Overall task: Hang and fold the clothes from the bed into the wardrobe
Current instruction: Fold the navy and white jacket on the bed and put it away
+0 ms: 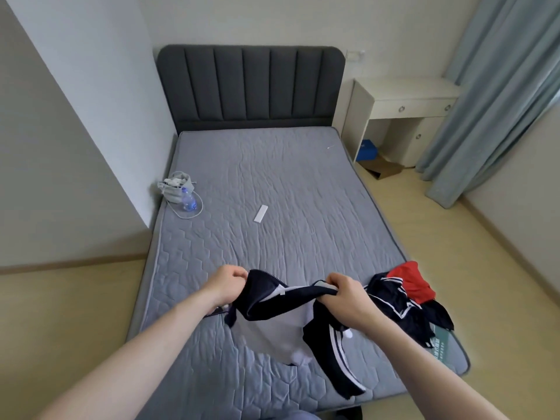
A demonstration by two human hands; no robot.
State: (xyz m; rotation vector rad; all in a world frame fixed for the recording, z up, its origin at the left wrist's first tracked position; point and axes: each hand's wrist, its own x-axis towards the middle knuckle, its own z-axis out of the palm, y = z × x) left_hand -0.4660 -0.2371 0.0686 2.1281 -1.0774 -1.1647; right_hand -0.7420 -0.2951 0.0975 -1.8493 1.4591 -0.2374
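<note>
A: Step? Quick.

B: Sorting out one garment. Left hand point(226, 283) and right hand point(348, 294) each pinch the top edge of a dark jacket point(278, 307) with white stripes, both grips clamped on the cloth, fingers curled round it. It's lifted over the near end of the bed point(272, 183), lower part sagging onto the mattress.

A: Inside out?

B: Looks it, pale lining is showing (can't be sure which edge is the collar).

A: Other clothes?

B: A pile point(406, 301) at the near right corner of the bed, just beside the right hand: dark striped pieces, a red one on top. So the task reads as early, I'd say.

A: Next move?

B: My guess: shake it out, find the shoulders, then hang or fold it. No wardrobe or hanger in view, so it calls for turning away from the bed.

A: Anything else?

B: Bottle point(188, 201) and grey bag point(175, 186) on the far left edge, white strip point(260, 213) mid-bed, a desk point(403, 116) by the curtain point(497, 95).
</note>
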